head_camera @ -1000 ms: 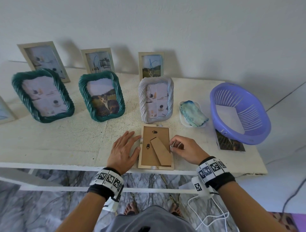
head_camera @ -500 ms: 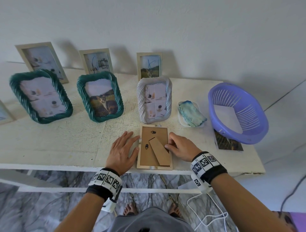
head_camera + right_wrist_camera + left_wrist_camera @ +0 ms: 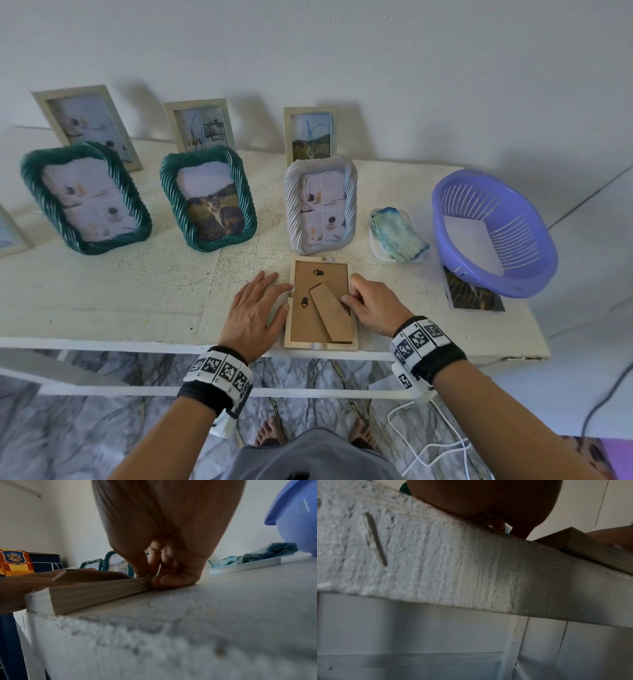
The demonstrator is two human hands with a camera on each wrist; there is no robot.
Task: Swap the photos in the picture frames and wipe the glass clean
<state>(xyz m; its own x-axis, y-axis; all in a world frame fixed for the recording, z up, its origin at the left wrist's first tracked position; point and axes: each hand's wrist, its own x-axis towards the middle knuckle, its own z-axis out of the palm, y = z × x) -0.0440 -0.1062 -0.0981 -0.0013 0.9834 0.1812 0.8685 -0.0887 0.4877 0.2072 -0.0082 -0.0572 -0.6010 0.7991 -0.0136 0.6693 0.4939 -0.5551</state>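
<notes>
A light wooden frame [image 3: 298, 337] lies face down at the table's front edge, its brown backing and folded stand up. My left hand [image 3: 257, 308] lies flat on the table, straight fingers touching the frame's left rim. My right hand [image 3: 356, 298] is curled at the right rim. In the right wrist view its thumb [image 3: 140, 566] presses on top of the frame [image 3: 96, 592] while bent fingers [image 3: 171, 580] press against its side. The left wrist view shows only my palm [image 3: 488, 500] and a frame corner [image 3: 583, 547]. A folded teal cloth [image 3: 397, 236] lies on a small white tray.
A white twisted frame [image 3: 320, 205] stands right behind the flat one. Two green frames [image 3: 207, 198] [image 3: 85, 198] stand to the left, wooden frames lean on the wall. A purple basket [image 3: 534, 240] holding white paper sits at the right, over a loose photo [image 3: 472, 294].
My right fingertips have crept slightly leftward onto the frame's right rim. The left hand and the frame have stayed in place.
</notes>
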